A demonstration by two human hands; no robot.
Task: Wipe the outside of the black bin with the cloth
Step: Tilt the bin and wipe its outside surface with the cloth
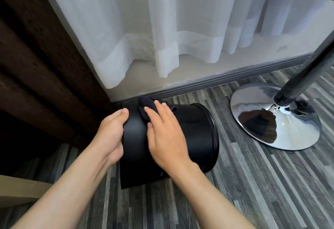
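One black cylindrical bin (191, 134) with a smooth, matte wall. One dark, crumpled cloth (147, 105). Two bare hands: one left hand (111, 133) and one right hand (165, 134). One round, mirror-polished chrome pedestal base (282, 131), carrying one dark shiny metal pole (307, 77). One sheer white curtain (153, 29) falling in many folds. One dark brown heavy curtain (36, 66). One grey skirting board (226, 78). One floor of grey striped wood-look planks (253, 183).

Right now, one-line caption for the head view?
Left hand steadies tipped black bin; right hand presses dark cloth on it.
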